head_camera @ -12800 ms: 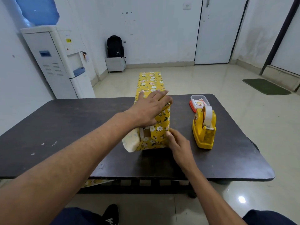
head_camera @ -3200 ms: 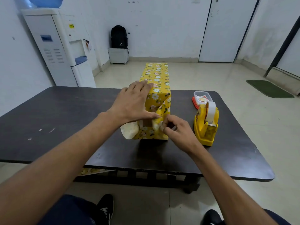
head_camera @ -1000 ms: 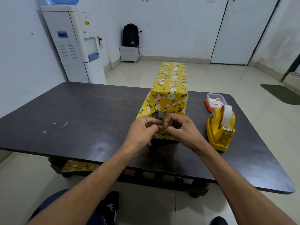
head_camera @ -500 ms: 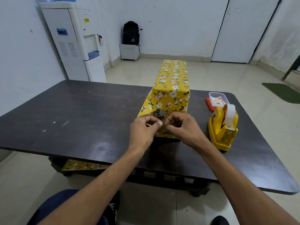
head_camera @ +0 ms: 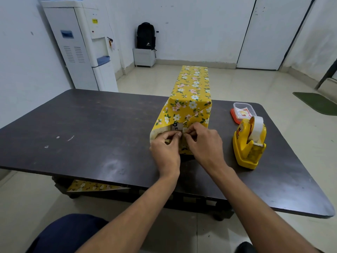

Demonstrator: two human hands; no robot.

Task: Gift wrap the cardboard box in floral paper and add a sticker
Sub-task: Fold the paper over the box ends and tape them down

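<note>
Yellow paper fold [head_camera: 183, 147] between both grips [head_camera: 166, 150] [head_camera: 204, 143]

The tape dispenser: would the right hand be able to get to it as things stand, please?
Probably yes. The tape dispenser stands just right of the right hand, with only bare table between them, though that hand is pinching the paper fold and must let go first.

Bright even indoor light, dull sheen on table [head_camera: 109, 167], wide-angle bending at edges, perhaps slightly soft
</note>
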